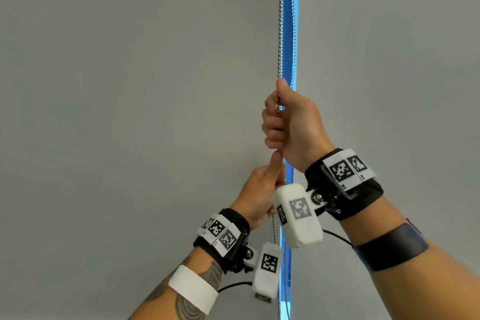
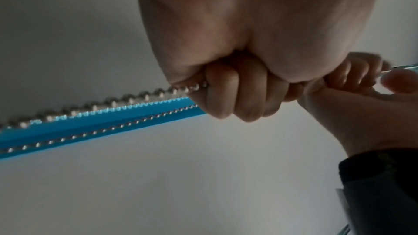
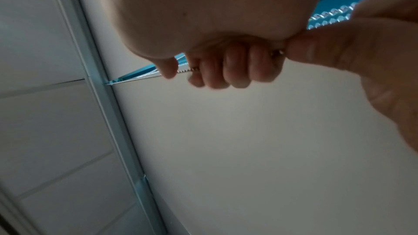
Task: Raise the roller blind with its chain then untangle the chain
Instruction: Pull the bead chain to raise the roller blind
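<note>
key relation: bead chain (image 1: 280,34) hangs vertical; its long axis runs straight through both fists, so the pull line is straight down along it
right hand (image 1: 291,125): upper of the two, fist clenched round the front strand, thumb pointing up along the beads; fingers (image 3: 235,67) wrapped fully over the strand
left hand (image 1: 259,195): directly below, touching the underside of the right fist, thumb up against it; fingers (image 2: 228,92) curled tight on the same strand, beads exiting the little-finger side
chain location: in the bright blue gap (image 1: 288,8) between two grey roller blind panels (image 1: 130,86); front strand taut above the right fist, slack part drops below the left wrist
second strand: back strand (image 2: 95,132) runs parallel just beside the gripped one, not held by either hand
nearer hand: right is nearer the top roller, left nearer the free loop; neither has to reach, both are on the strand
blind state: fabric covers everything in view, bottom edge not visible, so I judge raising is under way, not done
tangle: cannot tell from these views where it is
top: head rail (image 3: 108,106) shows only in the right wrist view, well above the fists
risk: judgement only, gripping both strands together would lock the loop
</note>
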